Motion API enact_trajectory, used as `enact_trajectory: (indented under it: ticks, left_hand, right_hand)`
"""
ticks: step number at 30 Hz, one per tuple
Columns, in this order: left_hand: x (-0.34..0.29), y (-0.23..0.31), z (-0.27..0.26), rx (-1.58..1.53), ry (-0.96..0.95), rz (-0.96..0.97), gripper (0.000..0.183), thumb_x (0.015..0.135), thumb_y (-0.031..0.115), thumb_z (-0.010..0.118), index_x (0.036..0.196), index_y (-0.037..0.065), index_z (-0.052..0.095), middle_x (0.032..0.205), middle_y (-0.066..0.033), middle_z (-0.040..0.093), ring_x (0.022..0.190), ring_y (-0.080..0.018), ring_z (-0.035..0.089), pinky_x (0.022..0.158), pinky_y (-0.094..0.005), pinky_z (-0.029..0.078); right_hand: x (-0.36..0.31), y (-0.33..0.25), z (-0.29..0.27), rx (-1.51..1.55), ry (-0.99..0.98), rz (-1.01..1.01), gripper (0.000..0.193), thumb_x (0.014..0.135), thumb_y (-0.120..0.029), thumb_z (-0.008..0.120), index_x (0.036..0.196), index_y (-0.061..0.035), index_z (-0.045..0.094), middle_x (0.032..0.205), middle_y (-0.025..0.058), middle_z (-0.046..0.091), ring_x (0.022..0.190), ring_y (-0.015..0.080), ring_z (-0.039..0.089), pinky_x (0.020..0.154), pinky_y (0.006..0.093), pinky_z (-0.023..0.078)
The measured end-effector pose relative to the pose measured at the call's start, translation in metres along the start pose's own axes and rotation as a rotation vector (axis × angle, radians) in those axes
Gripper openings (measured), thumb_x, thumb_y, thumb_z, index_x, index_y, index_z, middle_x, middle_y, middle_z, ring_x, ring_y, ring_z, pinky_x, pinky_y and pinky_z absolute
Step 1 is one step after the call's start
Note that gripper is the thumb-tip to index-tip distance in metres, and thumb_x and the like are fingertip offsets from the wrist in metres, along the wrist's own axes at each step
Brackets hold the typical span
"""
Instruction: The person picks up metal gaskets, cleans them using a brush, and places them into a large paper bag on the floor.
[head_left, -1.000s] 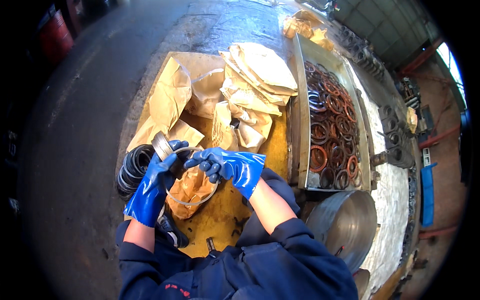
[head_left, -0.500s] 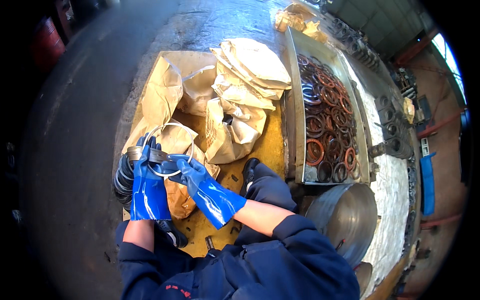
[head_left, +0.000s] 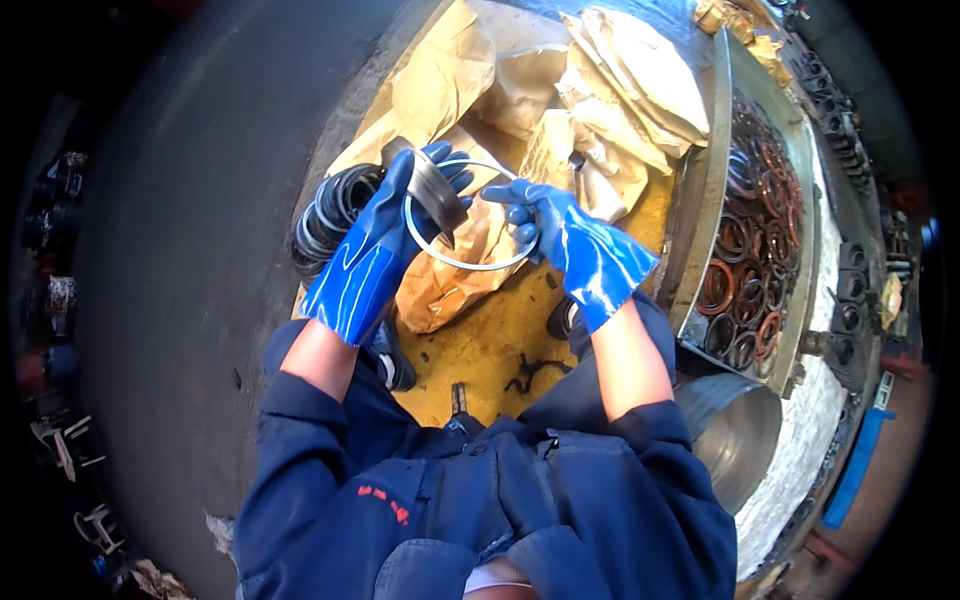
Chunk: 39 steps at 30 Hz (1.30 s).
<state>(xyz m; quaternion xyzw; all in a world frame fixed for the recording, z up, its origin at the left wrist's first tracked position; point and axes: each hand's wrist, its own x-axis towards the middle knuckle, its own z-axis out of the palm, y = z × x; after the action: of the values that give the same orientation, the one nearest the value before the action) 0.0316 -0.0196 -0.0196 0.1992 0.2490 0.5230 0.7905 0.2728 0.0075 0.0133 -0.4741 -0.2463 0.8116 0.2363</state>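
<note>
Both my hands wear blue rubber gloves. My left hand (head_left: 387, 215) is closed around a dark grey, curved band (head_left: 430, 190) that looks like a stack of thin metal rings seen edge-on. From there a single thin, pale ring (head_left: 470, 266) stands out to the right. Its right side is pinched by the fingers of my right hand (head_left: 552, 225). Just left of my left hand lies a pile of black and grey rings (head_left: 340, 205). Below the pale ring is a crumpled brown paper bag (head_left: 435, 290).
More paper bags (head_left: 640, 75) lie ahead on the yellow board (head_left: 470, 350). To the right stands a long metal tray (head_left: 702, 200) of red and dark rings (head_left: 735, 240). A round metal vessel (head_left: 740, 430) sits near my right knee. Dark floor (head_left: 190, 270) stretches out at left.
My right hand has moved right and stays on the thin ring; my left hand has tilted its ring stack. The view has shifted left, so bags and tray appear farther right.
</note>
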Motion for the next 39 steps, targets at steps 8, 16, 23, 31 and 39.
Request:
enact_trajectory:
  ticks: [8, 16, 23, 31, 39]
  left_hand:
    - [-0.001, -0.012, -0.014, -0.241, 0.028, -0.108, 0.073, 0.099, 0.05, 0.059, 0.146, -0.005, 0.044, 0.15, -0.0274, 0.047, 0.134, -0.043, 0.051, 0.114, -0.0553, 0.044]
    - [0.004, -0.042, -0.055, -0.255, 0.257, -0.165, 0.07, 0.102, 0.053, 0.053, 0.137, -0.008, 0.049, 0.134, -0.0283, 0.059, 0.115, -0.044, 0.064, 0.101, -0.0568, 0.054]
    - [-0.002, -0.058, -0.049, -0.101, 0.455, -0.201, 0.065, 0.099, 0.05, 0.063, 0.133, -0.005, 0.056, 0.13, -0.0272, 0.063, 0.118, -0.0394, 0.063, 0.099, -0.0542, 0.054]
    - [-0.015, -0.034, -0.066, 0.146, 0.376, -0.167, 0.049, 0.092, 0.042, 0.07, 0.125, 0.007, 0.067, 0.123, -0.0136, 0.067, 0.114, -0.0266, 0.06, 0.095, -0.0386, 0.048]
    - [-0.049, 0.029, -0.046, 0.173, 0.39, -0.03, 0.031, 0.101, 0.023, 0.061, 0.123, 0.002, 0.069, 0.128, -0.017, 0.07, 0.124, -0.0278, 0.064, 0.105, -0.0394, 0.051]
  right_hand:
    - [-0.012, 0.013, 0.009, -0.309, 0.131, -0.223, 0.049, 0.101, -0.044, 0.06, 0.122, -0.0005, 0.068, 0.099, 0.0112, 0.075, 0.074, 0.0185, 0.069, 0.07, 0.0296, 0.055]
    - [-0.034, 0.034, 0.038, -1.422, -0.151, -0.777, 0.037, 0.092, -0.041, 0.067, 0.114, -0.012, 0.072, 0.1, 0.0143, 0.075, 0.093, 0.032, 0.073, 0.083, 0.0427, 0.057]
    - [-0.038, 0.042, 0.046, -0.961, -0.174, -0.164, 0.035, 0.1, -0.038, 0.06, 0.11, -0.007, 0.073, 0.09, 0.0127, 0.075, 0.081, 0.0219, 0.074, 0.077, 0.0355, 0.058]
    - [-0.021, 0.047, 0.018, -0.27, -0.078, -0.144, 0.025, 0.099, -0.025, 0.064, 0.101, -0.0029, 0.077, 0.068, 0.002, 0.058, 0.058, 0.0112, 0.052, 0.052, 0.0257, 0.042]
    - [-0.016, 0.055, 0.009, -0.01, 0.217, -0.121, 0.038, 0.098, -0.023, 0.057, 0.122, 0.0057, 0.062, 0.07, -0.0036, 0.047, 0.056, 0.0105, 0.045, 0.052, 0.0266, 0.041]
